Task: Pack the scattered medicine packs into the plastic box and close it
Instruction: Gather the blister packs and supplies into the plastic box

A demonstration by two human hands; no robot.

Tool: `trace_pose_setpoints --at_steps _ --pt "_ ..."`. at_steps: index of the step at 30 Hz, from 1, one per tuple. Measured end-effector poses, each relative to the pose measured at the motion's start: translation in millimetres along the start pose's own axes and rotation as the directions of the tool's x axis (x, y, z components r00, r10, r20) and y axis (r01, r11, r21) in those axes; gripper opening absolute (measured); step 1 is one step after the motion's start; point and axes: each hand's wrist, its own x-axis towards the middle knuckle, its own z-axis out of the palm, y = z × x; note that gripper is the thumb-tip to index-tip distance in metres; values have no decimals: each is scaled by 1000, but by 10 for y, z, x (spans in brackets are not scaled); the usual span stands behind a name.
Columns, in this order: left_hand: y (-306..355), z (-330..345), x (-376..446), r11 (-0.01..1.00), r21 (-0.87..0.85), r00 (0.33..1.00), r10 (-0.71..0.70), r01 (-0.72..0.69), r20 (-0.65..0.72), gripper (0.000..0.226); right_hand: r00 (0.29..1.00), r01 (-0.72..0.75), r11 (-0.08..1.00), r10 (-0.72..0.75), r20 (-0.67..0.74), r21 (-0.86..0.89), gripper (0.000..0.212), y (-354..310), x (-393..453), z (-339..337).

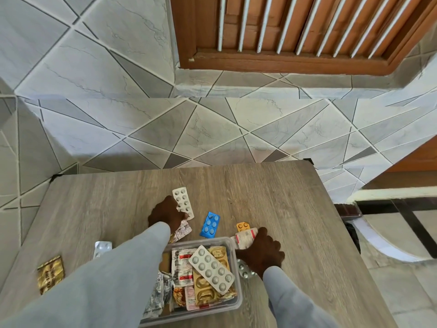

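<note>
A clear plastic box [233,245] stands open near the table's front edge, holding several medicine packs, with a silver blister pack [211,268] on top. My left hand [165,213] grips a white blister strip [182,202] beyond the box. My right hand [261,252] rests at the box's right side, closed on a white and red pack [244,237]. Loose on the table lie a blue blister pack [210,224], a small orange pack [243,225], a crumpled foil pack [182,232], a silver strip [102,247] and a gold pack [50,276]. No lid is in view.
The wooden table [283,197] stands against a tiled wall, its right edge dropping to the floor. Another silver blister [244,271] lies under my right wrist. A wooden window frame [307,31] is above.
</note>
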Motion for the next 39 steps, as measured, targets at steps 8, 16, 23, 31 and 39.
trace_pose_setpoints --at_steps 8,16,23,31,39 --pt "255 -528 -178 905 -360 967 165 -226 -193 20 999 -19 921 28 -18 389 54 182 -54 -54" --pt "20 -937 -756 785 -587 961 274 -199 41 17 960 226 810 -89 -267 541 15 147 -244 -367" --pt "-414 -449 -1273 873 -463 928 287 -151 239 20 901 398 772 -431 -53 496 22 -232 -811 -184" --pt "-590 -247 -1372 835 30 834 547 -550 66 20 854 510 844 -520 -18 -163 58 -402 -1062 66" --pt "-609 -139 -1308 691 339 754 650 -638 92 27 834 514 758 -550 28 -402 34 -425 -1069 100"
